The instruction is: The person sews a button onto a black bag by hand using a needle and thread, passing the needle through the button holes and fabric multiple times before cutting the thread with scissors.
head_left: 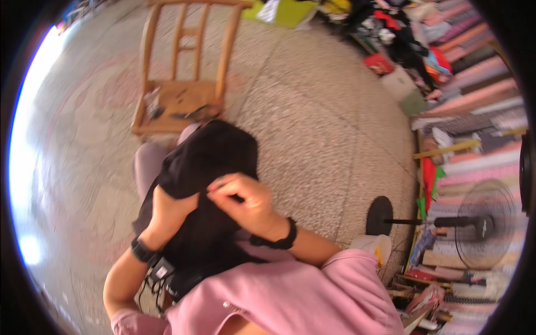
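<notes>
A piece of black cloth [209,159] lies draped across my lap and knees. My left hand [169,211] grips the cloth, its thumb on top and its other fingers hidden by the fabric. Just above the cloth, my right hand [247,199] has its thumb and forefinger pinched together, close to the left thumb. Whether something thin is between those fingertips is too blurred to tell. Each wrist wears a black band or watch.
A wooden chair [180,100] stands before my knees, with dark scissors [197,112] and a small clear packet [153,102] on its seat. To the right are a standing fan [481,224], a white bin [372,245] and shelves of fabric rolls [481,171].
</notes>
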A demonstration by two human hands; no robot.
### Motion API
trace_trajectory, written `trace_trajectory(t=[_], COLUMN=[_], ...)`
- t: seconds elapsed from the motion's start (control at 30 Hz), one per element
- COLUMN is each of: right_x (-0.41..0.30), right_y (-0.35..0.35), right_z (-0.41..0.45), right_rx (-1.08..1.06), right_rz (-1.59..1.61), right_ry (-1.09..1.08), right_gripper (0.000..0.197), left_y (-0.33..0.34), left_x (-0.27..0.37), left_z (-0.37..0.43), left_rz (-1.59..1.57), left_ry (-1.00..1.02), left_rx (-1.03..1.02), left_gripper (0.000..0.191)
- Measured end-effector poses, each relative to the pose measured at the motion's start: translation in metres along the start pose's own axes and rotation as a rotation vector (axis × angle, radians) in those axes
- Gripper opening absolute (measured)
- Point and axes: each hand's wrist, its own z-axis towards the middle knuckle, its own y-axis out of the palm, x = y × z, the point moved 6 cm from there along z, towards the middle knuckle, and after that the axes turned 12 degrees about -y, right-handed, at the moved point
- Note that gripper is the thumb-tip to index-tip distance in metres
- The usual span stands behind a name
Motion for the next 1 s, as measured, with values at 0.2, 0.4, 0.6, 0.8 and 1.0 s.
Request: trace_trajectory(t=[0.2, 0.4, 0.6, 0.8, 1.0], right_x=[0.021, 0.016, 0.015, 0.009, 0.004], right_y=[0.007, 0.003, 0.007, 0.010, 0.006], right_z=[-0.019, -0.009, -0.008, -0.009, -0.012], right_rx=[0.112, 0.053, -0.004, -0.024, 0.051], right_rz=[0.397, 0.208, 0.073, -0.037, -0.039], right_ry=[0.399, 0.162, 0.080, -0.036, -0.101], right_gripper=[0.013, 0.015, 0.015, 0.016, 0.018], left_y=[0.003, 0.013, 0.003, 0.007, 0.009], left_x=[-0.008, -0.001, -0.011, -0.004, -0.012], left_z=[0.005, -0.005, -0.011, -0.017, -0.017], left_rz=[-0.016, -0.262, -0.366, -0.478, -0.484], left_ry=[0.032, -0.194, -0.366, -0.474, -0.433], left_rx=[0.004, -0.005, -0.043, -0.043, -0.058], left_gripper=[0.051, 0.040, 0.033, 0.028, 0.025])
